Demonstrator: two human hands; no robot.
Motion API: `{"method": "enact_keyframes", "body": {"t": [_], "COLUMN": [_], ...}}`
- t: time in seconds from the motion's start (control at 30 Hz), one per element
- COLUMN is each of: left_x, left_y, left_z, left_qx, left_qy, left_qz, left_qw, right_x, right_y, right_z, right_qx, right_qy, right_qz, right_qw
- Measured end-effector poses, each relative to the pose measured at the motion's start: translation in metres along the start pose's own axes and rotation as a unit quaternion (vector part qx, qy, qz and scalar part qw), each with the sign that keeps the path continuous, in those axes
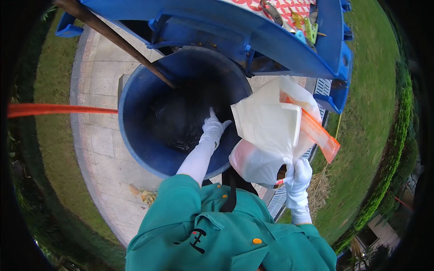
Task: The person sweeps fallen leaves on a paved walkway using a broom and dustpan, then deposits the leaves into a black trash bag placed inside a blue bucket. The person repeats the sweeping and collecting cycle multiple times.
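My left hand, in a white glove, reaches down into a round blue plastic bin. Its index finger and thumb are apart, and nothing shows in it. Dark, shiny black plastic lies in the shadowed bottom of the bin, below that hand. My right hand, gloved in white too, grips a bunched white plastic bag just outside the bin's right rim. From the bag rise a cream paper-like packet and an orange plastic strip. What else the bag contains is mostly hidden.
A wooden pole leans into the bin. Beyond stands a blue plastic cart, bearing patterned cloth and a green clip. An orange strap stretches left. Straw bristles lie beside the drain grate.
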State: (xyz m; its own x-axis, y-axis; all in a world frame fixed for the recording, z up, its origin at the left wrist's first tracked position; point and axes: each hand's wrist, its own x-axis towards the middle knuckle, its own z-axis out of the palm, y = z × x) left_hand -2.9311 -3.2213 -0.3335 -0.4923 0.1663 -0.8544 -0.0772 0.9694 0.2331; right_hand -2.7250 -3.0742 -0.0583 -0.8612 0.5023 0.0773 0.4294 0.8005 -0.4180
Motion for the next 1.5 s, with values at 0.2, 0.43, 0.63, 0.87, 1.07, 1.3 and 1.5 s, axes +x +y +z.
{"method": "enact_keyframes", "body": {"t": [0.2, 0.43, 0.63, 0.87, 1.07, 1.3, 1.5], "left_x": [-0.034, -0.202, -0.317, -0.312, -0.295, -0.213, -0.148], "left_y": [-0.052, -0.158, -0.180, -0.126, -0.123, -0.096, -0.116], "left_z": [0.009, -0.089, -0.099, -0.069, -0.079, -0.125, -0.113], "left_qx": [-0.061, -0.045, -0.057, 0.263, 0.117, 0.039, -0.126], "left_qy": [-0.023, 0.065, 0.117, -0.005, -0.081, 0.527, 0.296], "left_qz": [0.192, 0.220, 0.236, 0.381, 0.323, 0.170, 0.075], "left_qw": [0.979, 0.972, 0.963, 0.886, 0.936, 0.832, 0.944], "right_x": [0.002, 0.006, 0.013, 0.030, 0.039, 0.044, 0.047], "right_y": [0.012, 0.032, 0.034, 0.019, 0.003, -0.023, -0.061], "right_z": [0.002, -0.002, -0.007, -0.009, -0.032, -0.066, -0.082], "right_qx": [0.042, 0.025, 0.024, 0.027, 0.037, 0.068, 0.136], "right_qy": [0.004, -0.043, -0.050, -0.016, 0.010, -0.030, -0.042], "right_qz": [0.000, -0.023, -0.020, -0.046, -0.097, -0.138, -0.162], "right_qw": [0.999, 0.999, 0.998, 0.998, 0.995, 0.988, 0.976]}}
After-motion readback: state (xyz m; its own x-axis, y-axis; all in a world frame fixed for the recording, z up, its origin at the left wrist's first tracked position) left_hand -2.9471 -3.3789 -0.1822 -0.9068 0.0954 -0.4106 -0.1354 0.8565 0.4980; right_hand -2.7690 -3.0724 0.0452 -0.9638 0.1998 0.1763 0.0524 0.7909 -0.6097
